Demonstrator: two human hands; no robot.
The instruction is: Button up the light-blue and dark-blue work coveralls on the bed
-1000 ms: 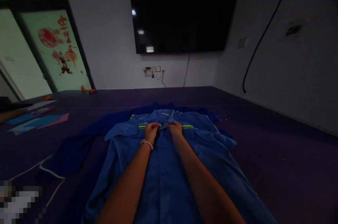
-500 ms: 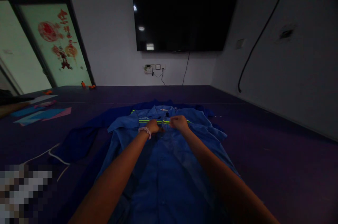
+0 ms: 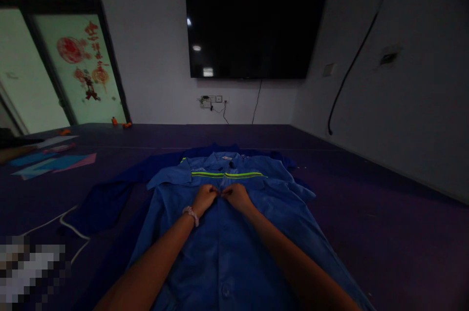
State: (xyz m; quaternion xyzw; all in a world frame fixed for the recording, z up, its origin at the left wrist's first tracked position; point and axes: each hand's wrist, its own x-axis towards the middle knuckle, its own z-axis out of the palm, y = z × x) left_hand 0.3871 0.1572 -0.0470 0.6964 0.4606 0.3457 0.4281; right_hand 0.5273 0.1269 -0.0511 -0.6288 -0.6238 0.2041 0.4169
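Note:
A blue work shirt (image 3: 234, 247) with a yellow-green reflective stripe across the chest lies flat, front up, on a dark purple surface (image 3: 366, 233). My left hand (image 3: 205, 197), with a pale band on the wrist, and my right hand (image 3: 236, 196) meet at the shirt's front placket, a little below the stripe. Both hands have their fingers curled and pinch the fabric at the middle line. A button shows lower down the placket. A darker blue garment (image 3: 110, 198) lies under and to the left of the shirt.
A large black screen (image 3: 256, 32) hangs on the far wall above a socket with cables. Coloured paper sheets (image 3: 51, 162) lie at the far left. A white cord (image 3: 69, 225) lies at the left. A black cable runs down the right wall.
Both hands have moved from the collar and stripe toward me, down the placket to a spot below the stripe. The view has shifted slightly.

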